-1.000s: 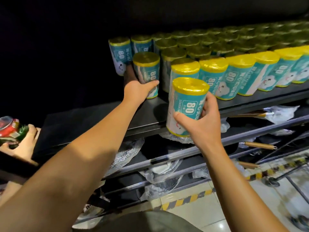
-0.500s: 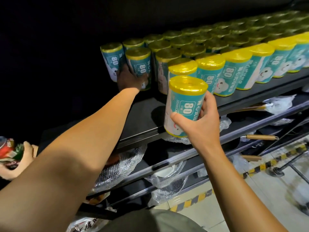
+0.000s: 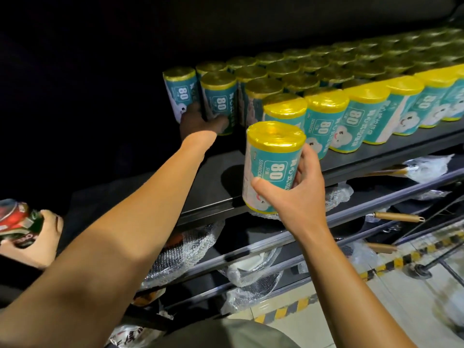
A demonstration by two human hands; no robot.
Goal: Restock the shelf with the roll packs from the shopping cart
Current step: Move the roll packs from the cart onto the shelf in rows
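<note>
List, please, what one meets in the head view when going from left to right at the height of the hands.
Another person's hand holding a red packet → left hand against a roll pack standing on the shelf → roll pack held in the right hand → wooden handle on a lower shelf.

In my right hand (image 3: 300, 197) I hold one roll pack (image 3: 272, 167) upright, thumb on its near side, fingers round its right side: a teal-labelled cylinder with a yellow crinkled top, a large "80" and a white cartoon face near its base. It hangs at the front edge of the dark shelf (image 3: 216, 177). Beyond and to the right of it, matching shelved packs (image 3: 324, 121) stand upright in tight rows. My left hand (image 3: 200, 121) rests against the leftmost packs (image 3: 218, 101), deep in shadow.
</note>
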